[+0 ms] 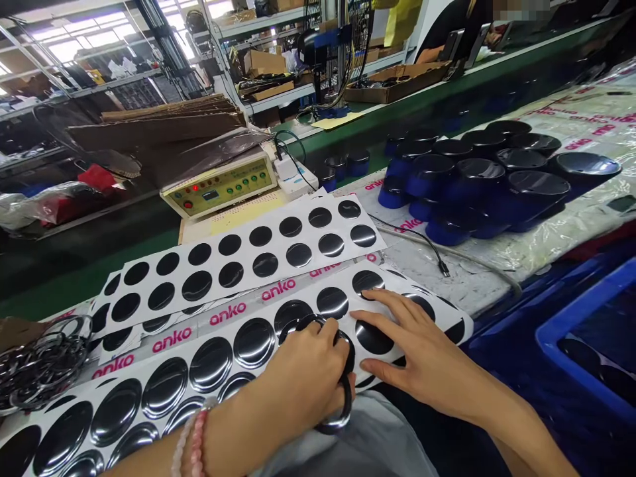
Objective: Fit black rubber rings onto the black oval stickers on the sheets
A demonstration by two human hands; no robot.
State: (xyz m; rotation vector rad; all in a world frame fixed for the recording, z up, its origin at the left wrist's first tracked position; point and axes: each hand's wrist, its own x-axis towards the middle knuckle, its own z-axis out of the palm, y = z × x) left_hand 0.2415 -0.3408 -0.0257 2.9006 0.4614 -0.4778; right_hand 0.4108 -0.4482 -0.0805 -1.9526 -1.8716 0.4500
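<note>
My left hand (311, 364), with a beaded bracelet at the wrist, curls its fingers round several glossy black rings (334, 423) at the sheet's near edge. To its right, my right hand (405, 338) rests with spread fingers over a white sheet (196, 391) bearing rows of round black stickers. Its fingertips touch near the black circles (372, 336), with nothing held. Behind lies a stack of smaller sheets (298, 278) with two rows of black discs.
A pile of black rings (40, 364) lies at the left. A control box (218, 185) stands behind the sheets. Dark blue cups (481, 179) are stacked at the right, near a cable (442, 265) and a blue crate (551, 344). Boxes and shelves stand farther back.
</note>
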